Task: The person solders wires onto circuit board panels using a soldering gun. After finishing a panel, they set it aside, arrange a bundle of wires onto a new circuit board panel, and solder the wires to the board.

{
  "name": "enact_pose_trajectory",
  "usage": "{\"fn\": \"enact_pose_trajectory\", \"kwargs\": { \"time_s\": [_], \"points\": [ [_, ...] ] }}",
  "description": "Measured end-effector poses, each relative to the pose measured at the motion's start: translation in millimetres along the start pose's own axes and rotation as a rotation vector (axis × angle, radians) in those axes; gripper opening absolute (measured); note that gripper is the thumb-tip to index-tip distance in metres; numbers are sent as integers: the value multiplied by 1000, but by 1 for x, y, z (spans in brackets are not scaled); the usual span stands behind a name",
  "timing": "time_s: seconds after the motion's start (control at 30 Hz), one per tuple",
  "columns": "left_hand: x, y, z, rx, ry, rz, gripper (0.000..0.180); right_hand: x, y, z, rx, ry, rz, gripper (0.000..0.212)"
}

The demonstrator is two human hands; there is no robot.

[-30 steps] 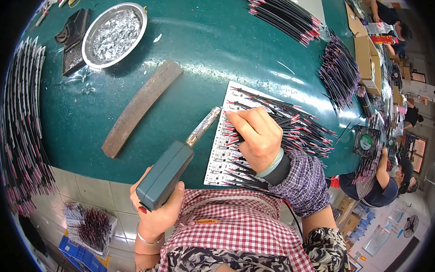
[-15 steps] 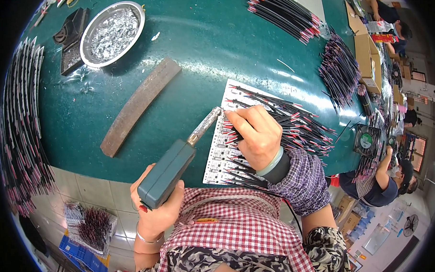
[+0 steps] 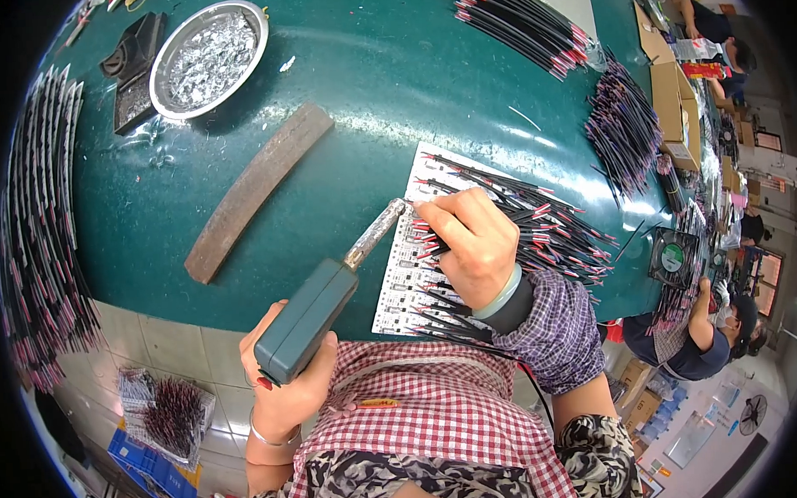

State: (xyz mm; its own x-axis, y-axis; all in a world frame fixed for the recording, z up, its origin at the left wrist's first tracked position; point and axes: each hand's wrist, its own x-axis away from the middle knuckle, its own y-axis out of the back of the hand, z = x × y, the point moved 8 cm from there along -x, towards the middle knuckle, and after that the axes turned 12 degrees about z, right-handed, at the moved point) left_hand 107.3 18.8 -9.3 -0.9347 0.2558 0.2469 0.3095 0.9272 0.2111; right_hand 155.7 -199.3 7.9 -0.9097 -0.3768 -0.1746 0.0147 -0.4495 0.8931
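Note:
My left hand (image 3: pixel 293 367) is wrapped round the dark green body of a soldering iron (image 3: pixel 306 321). Its metal barrel slants up and right, and the tip meets the left edge of a white circuit board (image 3: pixel 398 280). Right beside that tip, my right hand (image 3: pixel 473 246) pinches what looks like a thin wire against the board; the fingers mostly hide it. Many black wires (image 3: pixel 556 235) with red and white ends lie across the board and spread off to its right, partly under my right hand.
A brown curved bar (image 3: pixel 260 192) lies left of the board. Farther back stand a metal bowl (image 3: pixel 155 82) of silvery scraps and a black holder (image 3: pixel 134 100). Wire bundles (image 3: pixel 622 123) lie at the right, wired strips (image 3: pixel 42 226) at the far left. A co-worker (image 3: pixel 696 340) sits at the right.
Both hands, the soldering iron and the board hold nearly the same place. The view has shifted very slightly. At the right, the co-worker's hand has moved a little.

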Motion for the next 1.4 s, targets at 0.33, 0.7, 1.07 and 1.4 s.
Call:
{"fn": "enact_pose_trajectory", "kwargs": {
  "time_s": [0.33, 0.7, 1.07, 1.4],
  "points": [
    [9, 3, 5, -17, 1, -32, 19, 0, 0, 0, -8, 4, 5, 49],
    [8, 2, -2, -9, -57, -27, 19, 1, 2, -1, -61, 24, -4, 49],
    [10, 2, 4, -42, 1, -17, 17, 0, -2, 0, 30, 57, -5, 32],
    [21, 10, 31, 313, 181, -117, 44, 7, 2, 3, 32, 29, -30, 21]
  ]
}}
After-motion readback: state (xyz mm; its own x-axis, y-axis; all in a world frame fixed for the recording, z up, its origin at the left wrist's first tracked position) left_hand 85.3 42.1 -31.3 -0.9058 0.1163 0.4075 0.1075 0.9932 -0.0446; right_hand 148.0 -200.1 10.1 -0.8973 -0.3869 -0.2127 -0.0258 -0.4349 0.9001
